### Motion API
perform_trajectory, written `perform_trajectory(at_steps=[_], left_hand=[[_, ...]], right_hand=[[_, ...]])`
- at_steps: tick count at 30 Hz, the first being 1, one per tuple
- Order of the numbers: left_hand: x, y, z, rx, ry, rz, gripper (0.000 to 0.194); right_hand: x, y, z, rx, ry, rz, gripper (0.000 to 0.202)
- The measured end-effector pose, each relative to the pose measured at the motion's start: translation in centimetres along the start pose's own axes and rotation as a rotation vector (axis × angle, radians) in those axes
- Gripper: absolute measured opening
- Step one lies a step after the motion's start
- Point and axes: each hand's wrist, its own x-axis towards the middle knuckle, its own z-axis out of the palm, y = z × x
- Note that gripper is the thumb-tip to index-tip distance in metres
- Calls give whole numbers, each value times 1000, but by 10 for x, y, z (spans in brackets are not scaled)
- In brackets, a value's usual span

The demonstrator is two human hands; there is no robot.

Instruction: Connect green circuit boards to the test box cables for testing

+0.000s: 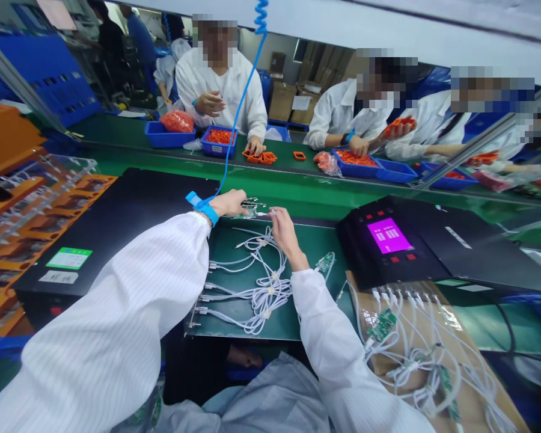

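Observation:
My left hand (pixel 231 203), with a blue wrist strap (pixel 202 207) on its wrist, grips a small green circuit board (pixel 251 211) above the far edge of the green mat. Pinched in my right hand (pixel 284 231) is the white plug of a cable (pixel 265 214), right at the board's right end. Whether the plug is fully seated I cannot tell. Below both hands, bundled white cables (pixel 265 294) lie on the mat (pixel 234 240), their ends at the connectors along its left side. Another circuit board (pixel 325 262) rests near my right forearm.
Black boxes stand at left (pixel 117 240) and right, the right one with a lit purple screen (pixel 389 234). Cabled boards lie on cardboard (pixel 478 361) at lower right. A coiled blue cord (pixel 243 96) hangs down. Across the bench, co-workers handle orange parts by blue bins (pixel 169 135).

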Motion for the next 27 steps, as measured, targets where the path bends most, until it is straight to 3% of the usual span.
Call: perform_trajectory(at_steps=[2,4,9,12,17,21,27], left_hand=[[-1,1,0,-2,4,-27,31],[-3,4,-1,-19,10,-60,35],[-8,13,-4,-12,-46,-120,42],[-11,17,-6,0,-76,-136,40],[-14,21,-9,-34,-120,-155,34],[-17,25,-9,-61,-141,-180,27],[-22,31,-10,-116,-115,-198,32]], right_hand=[[-1,-3,-2,-26,111,23,41],[-2,-10,-4,-9,133,77,44],[-12,-33,8,39,-159,182,43],[-18,-43,24,10,-189,199,38],[-23,-51,41,19,-66,-22,32],[-27,-49,44,33,-92,-161,35],[-29,-48,47,30,-73,-163,30]])
